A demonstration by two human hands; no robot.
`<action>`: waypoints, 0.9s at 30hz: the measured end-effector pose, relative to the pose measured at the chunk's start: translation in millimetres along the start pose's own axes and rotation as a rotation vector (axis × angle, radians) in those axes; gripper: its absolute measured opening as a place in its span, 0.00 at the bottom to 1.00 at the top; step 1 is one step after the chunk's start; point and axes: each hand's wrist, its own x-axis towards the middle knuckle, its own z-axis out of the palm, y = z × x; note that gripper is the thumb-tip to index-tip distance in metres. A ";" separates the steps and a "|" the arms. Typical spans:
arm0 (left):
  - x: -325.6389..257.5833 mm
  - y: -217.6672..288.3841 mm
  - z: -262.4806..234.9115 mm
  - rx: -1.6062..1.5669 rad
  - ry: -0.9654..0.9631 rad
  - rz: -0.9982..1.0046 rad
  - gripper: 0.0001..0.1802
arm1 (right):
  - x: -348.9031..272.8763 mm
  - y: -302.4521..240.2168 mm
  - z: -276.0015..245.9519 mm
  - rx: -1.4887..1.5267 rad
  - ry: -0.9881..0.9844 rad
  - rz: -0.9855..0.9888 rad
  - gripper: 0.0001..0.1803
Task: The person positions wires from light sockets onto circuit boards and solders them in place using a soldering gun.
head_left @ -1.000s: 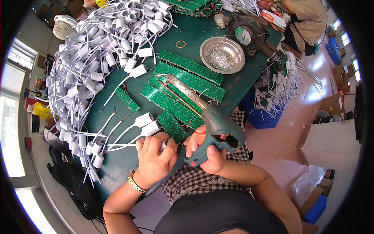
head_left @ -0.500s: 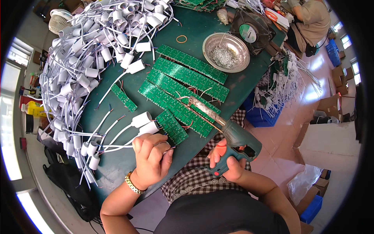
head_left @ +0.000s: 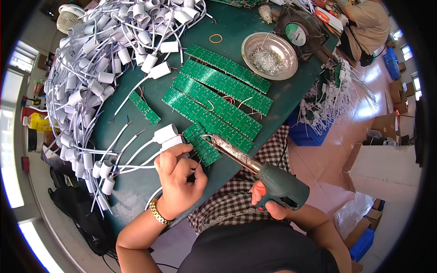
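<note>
My left hand (head_left: 180, 179) is closed in a pinch on the end of a white cable (head_left: 151, 199); a thin wire tip shows by the fingers, beside a short green circuit board (head_left: 205, 148). My right hand (head_left: 266, 202) grips the handle of a dark green soldering gun (head_left: 284, 184). The gun's tip is over the short board, close to its upper part; whether it touches cannot be seen. Next to the left fingers lie white lamp sockets (head_left: 165, 133) with cables. Long green circuit boards (head_left: 218, 98) lie side by side just beyond.
A big heap of white corded sockets (head_left: 98, 86) covers the table's left side. A metal bowl (head_left: 246, 57) of wire-like bits stands at the far right, beside a black fan (head_left: 314, 38). A blue bin (head_left: 312, 132) holds wired boards beside the table. Another person (head_left: 368, 27) sits beyond.
The soldering gun's tip has come down and nearer, from above the long boards to the short board. My left hand has shifted slightly right. The view has tilted a little.
</note>
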 end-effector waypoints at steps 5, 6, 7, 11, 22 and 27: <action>2.9 0.3 -2.1 0.051 -0.062 0.028 0.13 | -53.1 16.2 -4.8 0.048 0.069 0.135 0.23; 2.7 0.2 -2.1 0.029 -0.072 0.009 0.14 | -62.5 22.3 -5.4 -0.168 0.101 0.079 0.22; 2.9 0.0 -2.2 0.029 -0.072 0.007 0.14 | -69.6 27.3 -6.5 -0.383 0.132 0.022 0.22; 3.6 1.1 1.1 0.051 -0.061 0.024 0.14 | -42.1 -6.0 0.6 0.042 0.232 0.142 0.26; 4.0 4.1 5.4 0.096 -0.033 0.041 0.15 | -47.8 -0.3 3.2 -0.542 0.130 0.087 0.22; 3.6 5.3 5.7 0.144 -0.053 0.029 0.15 | -37.6 -6.8 0.7 -0.628 0.062 0.019 0.19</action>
